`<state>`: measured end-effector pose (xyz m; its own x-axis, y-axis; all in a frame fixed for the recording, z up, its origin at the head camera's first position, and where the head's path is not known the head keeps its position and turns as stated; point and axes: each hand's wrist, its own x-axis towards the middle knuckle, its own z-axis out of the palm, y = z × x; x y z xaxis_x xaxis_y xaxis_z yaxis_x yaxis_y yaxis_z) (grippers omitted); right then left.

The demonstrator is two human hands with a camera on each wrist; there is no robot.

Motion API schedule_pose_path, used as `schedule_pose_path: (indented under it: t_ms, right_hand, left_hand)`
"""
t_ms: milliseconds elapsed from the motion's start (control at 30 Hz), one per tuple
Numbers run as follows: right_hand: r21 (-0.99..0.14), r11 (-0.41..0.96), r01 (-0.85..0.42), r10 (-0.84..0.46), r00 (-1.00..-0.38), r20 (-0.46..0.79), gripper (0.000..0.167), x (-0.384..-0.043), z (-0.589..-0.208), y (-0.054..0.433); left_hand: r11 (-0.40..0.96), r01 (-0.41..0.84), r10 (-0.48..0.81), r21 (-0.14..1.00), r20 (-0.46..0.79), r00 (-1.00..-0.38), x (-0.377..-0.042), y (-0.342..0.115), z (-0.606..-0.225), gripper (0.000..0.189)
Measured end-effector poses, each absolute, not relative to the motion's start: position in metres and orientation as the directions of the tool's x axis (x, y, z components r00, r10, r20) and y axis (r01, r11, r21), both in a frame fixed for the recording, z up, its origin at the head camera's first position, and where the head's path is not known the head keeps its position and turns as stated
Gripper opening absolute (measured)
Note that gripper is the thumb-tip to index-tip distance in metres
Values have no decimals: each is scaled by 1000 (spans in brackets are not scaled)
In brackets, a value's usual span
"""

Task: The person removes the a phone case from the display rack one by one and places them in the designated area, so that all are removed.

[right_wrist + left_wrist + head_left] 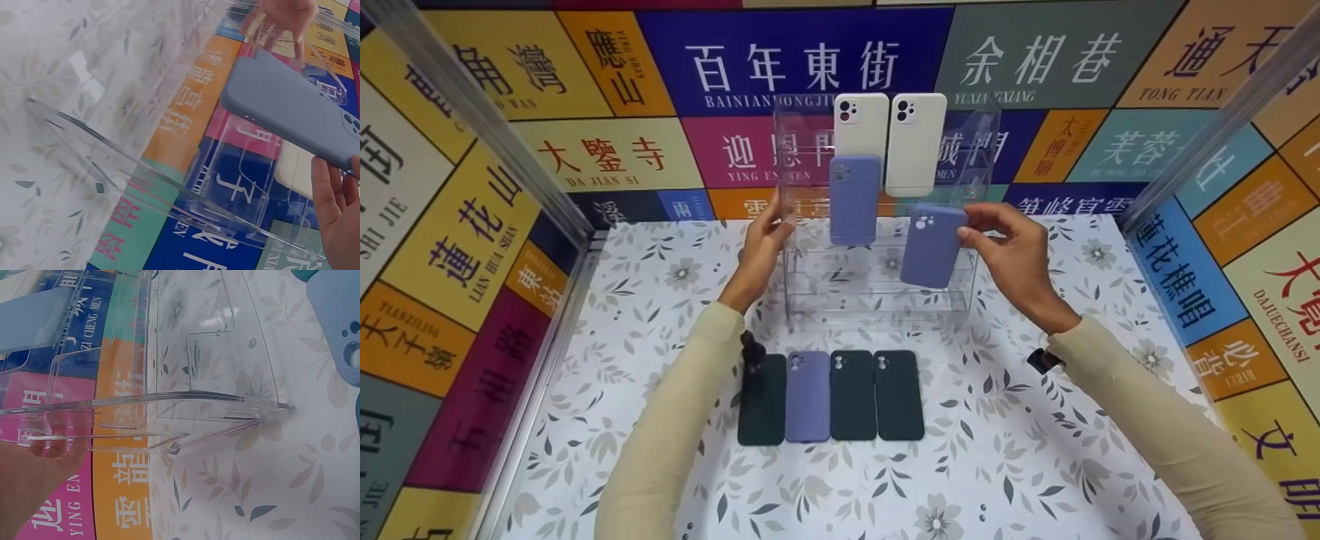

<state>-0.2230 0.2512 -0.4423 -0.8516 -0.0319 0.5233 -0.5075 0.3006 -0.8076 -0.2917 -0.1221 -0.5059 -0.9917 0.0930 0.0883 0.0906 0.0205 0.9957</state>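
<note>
A clear tiered display stand stands on the patterned cloth. My left hand grips its left side; in the left wrist view the fingers show through the clear panel. With thumb and fingers, my right hand pinches a purple phone case by its upper right edge. This case is tilted in front of the stand's lower right part. On the stand, another purple phone case leans at the left, below one white phone case and beside a second white phone case.
In front of the stand lies a row of phone cases: a dark green case at the left, a purple case beside it, then two more dark green cases. Printed panels with street-name lettering enclose the back and sides.
</note>
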Motion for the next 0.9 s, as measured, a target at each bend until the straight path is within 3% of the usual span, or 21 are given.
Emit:
schedule_pose_path:
  t_ms: [400, 900]
  right_hand:
    - [-810, 373, -453, -16, -876, 483, 33, -207, -454, 260]
    - [-836, 356, -418, -29, -899, 437, 32, -188, -476, 283]
  left_hand:
    - [24, 103, 91, 994, 101, -991, -289, -123, -505, 68]
    - [9, 105, 103, 994, 103, -989, -289, -124, -505, 67]
